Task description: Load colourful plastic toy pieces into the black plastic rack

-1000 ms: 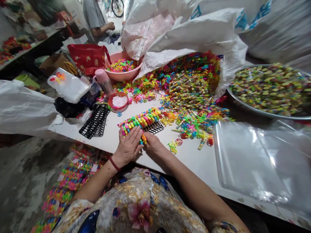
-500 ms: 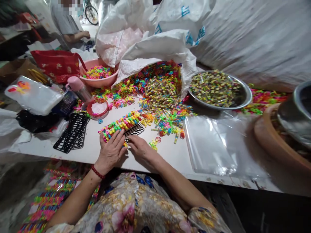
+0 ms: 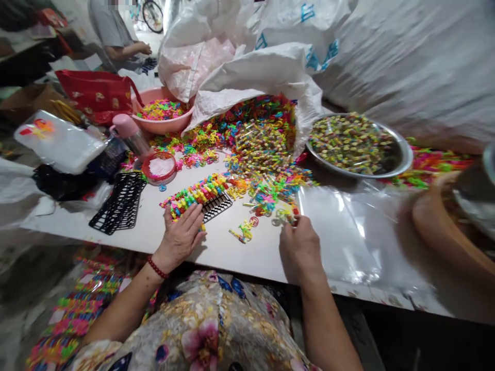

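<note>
My left hand (image 3: 181,234) lies with fingers stretched over a row of small colourful plastic toys (image 3: 199,193), steadying them on a black plastic grid (image 3: 217,207). The bare right end of the grid shows beyond my fingers. My right hand (image 3: 302,242) is farther right, at the near edge of the loose pile of plastic pieces (image 3: 270,193). Its fingers are pinched together beside a blurred pale green piece; what lies between them is hidden. A small striped tube (image 3: 236,235) and a yellow-green piece (image 3: 246,228) lie between my hands.
Clear plastic bags (image 3: 336,237) lie right of my right hand. Behind are a metal basin (image 3: 404,157) of small tubes, an open white sack (image 3: 255,67) spilling pieces, and a pink basin (image 3: 166,123). Left are a red basket (image 3: 159,178), spare black grids (image 3: 118,203) and a flask (image 3: 129,131).
My right hand has left the grid and moved right to the loose pieces, its fingers closing there. My left hand stays on the row of toys. The view has shifted slightly.
</note>
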The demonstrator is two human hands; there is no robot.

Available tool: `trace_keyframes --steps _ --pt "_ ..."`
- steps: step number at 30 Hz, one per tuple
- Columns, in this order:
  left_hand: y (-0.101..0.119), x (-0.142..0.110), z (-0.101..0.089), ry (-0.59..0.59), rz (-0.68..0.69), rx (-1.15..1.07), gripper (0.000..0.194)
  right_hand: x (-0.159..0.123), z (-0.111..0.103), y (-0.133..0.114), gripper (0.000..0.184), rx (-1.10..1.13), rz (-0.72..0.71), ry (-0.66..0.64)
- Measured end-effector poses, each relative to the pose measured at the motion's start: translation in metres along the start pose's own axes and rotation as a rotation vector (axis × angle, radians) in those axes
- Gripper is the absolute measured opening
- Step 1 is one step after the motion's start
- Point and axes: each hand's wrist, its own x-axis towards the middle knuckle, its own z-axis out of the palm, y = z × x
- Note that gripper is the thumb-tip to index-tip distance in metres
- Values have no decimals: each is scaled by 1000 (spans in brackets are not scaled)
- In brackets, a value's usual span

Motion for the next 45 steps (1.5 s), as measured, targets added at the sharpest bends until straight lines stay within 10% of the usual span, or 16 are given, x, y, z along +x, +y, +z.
trace_keyframes --steps 6,13,29,45 --pt "-16 -7 -7 -116 53 -1 38 -39 39 -70 26 678 -227 -382" --pt "-24 -12 -3 -79 84 16 64 -59 99 -147 13 659 -650 -557" --pt "-16 -1 1 -106 73 113 50 -35 143 -141 21 467 -972 -596" --pt "-13 0 4 -100 52 126 56 -27 92 -138 23 370 -891 -475"
